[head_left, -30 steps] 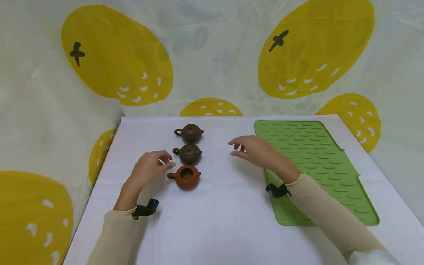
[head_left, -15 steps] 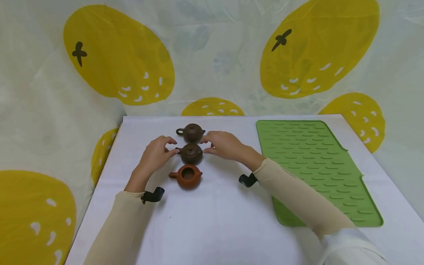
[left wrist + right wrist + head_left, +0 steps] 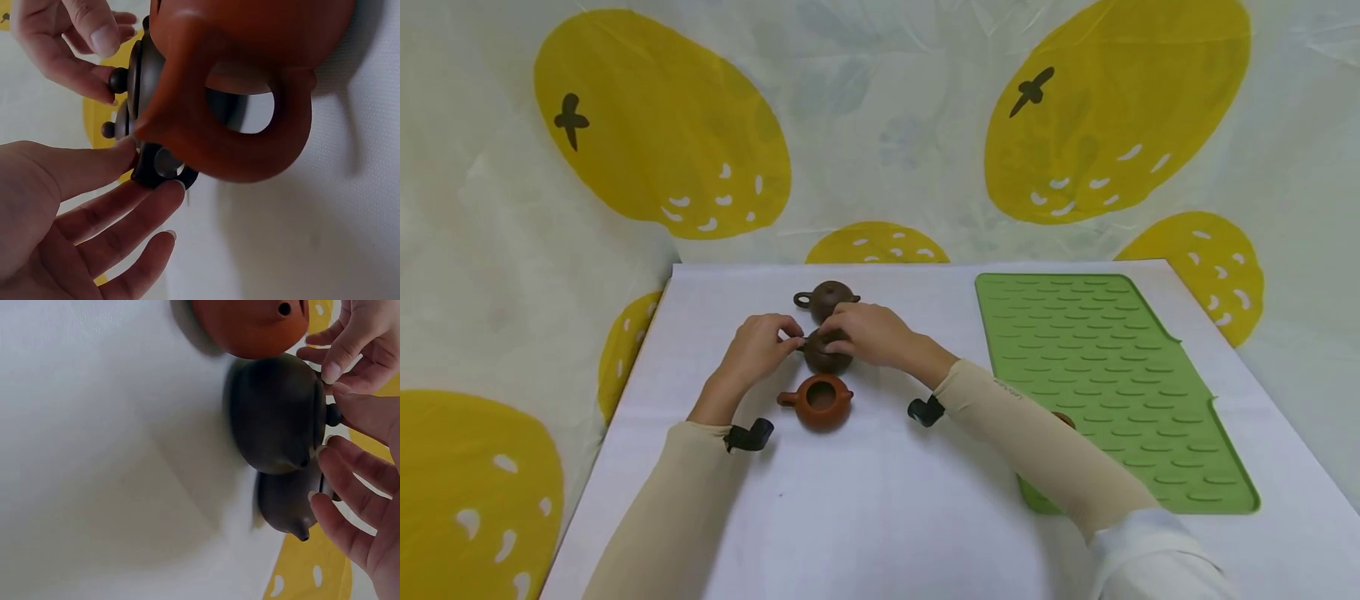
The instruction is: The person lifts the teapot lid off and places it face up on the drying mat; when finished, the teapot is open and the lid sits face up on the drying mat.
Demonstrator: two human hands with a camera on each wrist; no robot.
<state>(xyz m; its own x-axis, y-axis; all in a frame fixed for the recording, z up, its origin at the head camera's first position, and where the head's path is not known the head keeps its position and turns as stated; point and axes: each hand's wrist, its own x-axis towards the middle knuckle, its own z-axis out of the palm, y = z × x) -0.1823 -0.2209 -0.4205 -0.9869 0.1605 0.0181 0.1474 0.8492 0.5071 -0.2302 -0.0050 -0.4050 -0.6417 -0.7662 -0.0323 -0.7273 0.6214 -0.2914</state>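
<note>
A dark brown teapot [image 3: 827, 354] with its lid on stands in the middle of a row of three teapots. My left hand [image 3: 760, 348] pinches its handle [image 3: 150, 169] between thumb and fingers. Above the lid, my right hand [image 3: 872, 335] spreads its thumb and fingers about the lid knob [image 3: 334, 414]; the thumb lies close to it, the fingertips a little apart. Nearer to me stands an orange-red teapot [image 3: 822, 422], its top uncovered, showing a dark opening. Farther back is another dark brown teapot [image 3: 826, 293], partly hidden by my right hand.
A green ridged mat [image 3: 1090, 333] lies on the right of the white-covered table [image 3: 880, 517]. On it, a small reddish-brown round thing [image 3: 1063, 419] shows partly behind my right sleeve. A fruit-patterned cloth [image 3: 880, 125] hangs behind the table.
My right hand has come left from beside the mat to the middle teapot's lid. My left hand has moved forward and right, and its fingers have closed on that teapot's handle.
</note>
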